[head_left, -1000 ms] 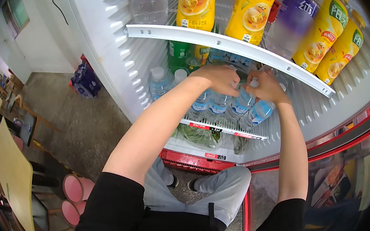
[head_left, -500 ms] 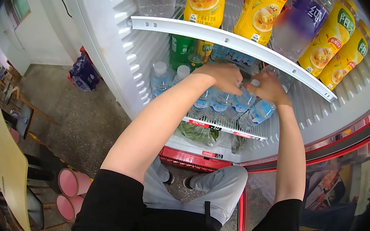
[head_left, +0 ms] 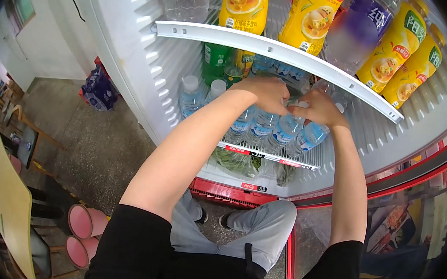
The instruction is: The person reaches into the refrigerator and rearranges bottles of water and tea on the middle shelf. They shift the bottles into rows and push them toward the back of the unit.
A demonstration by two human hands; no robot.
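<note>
Both my hands reach into an open drinks fridge, onto a row of small water bottles (head_left: 261, 127) with blue labels on a wire shelf (head_left: 286, 159). My left hand (head_left: 264, 93) is closed over the tops of the middle bottles. My right hand (head_left: 317, 108) is closed on the top of a water bottle (head_left: 308, 137) at the right end, which leans. The hands touch each other. Two more water bottles (head_left: 191, 96) with white caps stand to the left, apart from my hands.
A white shelf rail (head_left: 275, 53) crosses just above my hands, carrying yellow drink bottles (head_left: 241, 4) and clear bottles. Green bottles (head_left: 215, 63) stand behind. Bagged greens (head_left: 240, 163) lie below. The red fridge door (head_left: 392, 177) is at right; pink stools (head_left: 83, 223) and tables at left.
My hands have drawn slightly closer together over the bottle tops, and the right-hand bottle leans a bit more. The view has shifted a little.
</note>
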